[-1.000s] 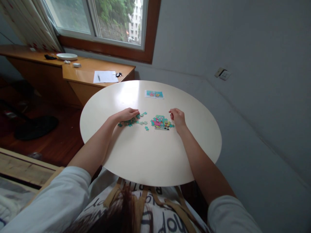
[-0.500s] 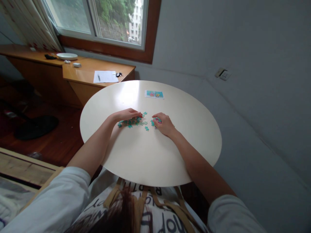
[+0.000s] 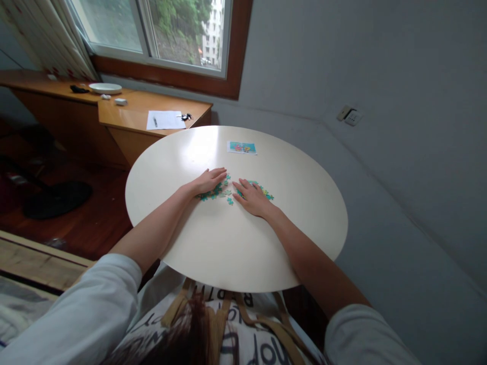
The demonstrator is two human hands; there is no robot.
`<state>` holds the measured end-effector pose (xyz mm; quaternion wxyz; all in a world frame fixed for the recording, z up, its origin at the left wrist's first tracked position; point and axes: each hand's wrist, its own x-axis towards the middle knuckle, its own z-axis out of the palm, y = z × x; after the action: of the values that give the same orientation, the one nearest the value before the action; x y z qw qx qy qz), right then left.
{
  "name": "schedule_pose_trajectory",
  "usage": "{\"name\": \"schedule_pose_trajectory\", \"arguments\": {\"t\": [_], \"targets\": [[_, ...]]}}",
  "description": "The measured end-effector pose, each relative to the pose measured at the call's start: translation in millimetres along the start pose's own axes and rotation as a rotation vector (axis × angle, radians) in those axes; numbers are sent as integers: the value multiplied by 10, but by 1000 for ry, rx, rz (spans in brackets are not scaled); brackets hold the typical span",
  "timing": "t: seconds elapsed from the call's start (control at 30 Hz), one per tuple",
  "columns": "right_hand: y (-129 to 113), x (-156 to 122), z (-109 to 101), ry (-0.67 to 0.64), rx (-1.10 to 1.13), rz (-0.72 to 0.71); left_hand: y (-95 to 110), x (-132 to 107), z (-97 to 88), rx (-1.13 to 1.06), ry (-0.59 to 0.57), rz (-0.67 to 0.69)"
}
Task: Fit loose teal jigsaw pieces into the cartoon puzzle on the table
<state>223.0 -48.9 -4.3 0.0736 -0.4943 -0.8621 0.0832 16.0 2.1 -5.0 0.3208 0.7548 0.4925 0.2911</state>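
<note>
Teal jigsaw puzzle pieces (image 3: 216, 192) lie in two loose groups on a white oval table (image 3: 228, 243). Over the left group rests my left hand (image 3: 210, 180), palm down with its fingers stretched out. It hides part of that group. My right hand (image 3: 251, 196) lies flat on the other group, fingers spread, with puzzle pieces (image 3: 268, 194) showing past its far and right edges. Between the hands sits a single teal piece (image 3: 230, 201). A small colourful picture sheet (image 3: 242, 148) lies farther back on the table.
Behind the table at left stands a wooden desk (image 3: 133, 101) with a white plate (image 3: 105, 88), a sheet of paper (image 3: 164, 120) and keys (image 3: 185, 116). A grey wall (image 3: 380, 203) runs close along the right. A round black base (image 3: 57, 197) is on the floor.
My left hand has moved right and its fingers have straightened. My right hand has gone from curled to flat and spread over the pieces, and more pieces show to its right.
</note>
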Motion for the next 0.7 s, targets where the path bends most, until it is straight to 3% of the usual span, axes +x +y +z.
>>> {"name": "schedule_pose_trajectory", "arguments": {"t": [0.3, 0.6, 0.7], "targets": [[56, 19, -42, -12, -55, 97, 166, -75, 54, -34, -234, 51], [89, 6, -70, -17, -41, 140, 443, -262, -209, -106, -574, -66], [60, 0, -71, 31, -32, 117, 496, -290, -345, -101, -560, -58]]}}
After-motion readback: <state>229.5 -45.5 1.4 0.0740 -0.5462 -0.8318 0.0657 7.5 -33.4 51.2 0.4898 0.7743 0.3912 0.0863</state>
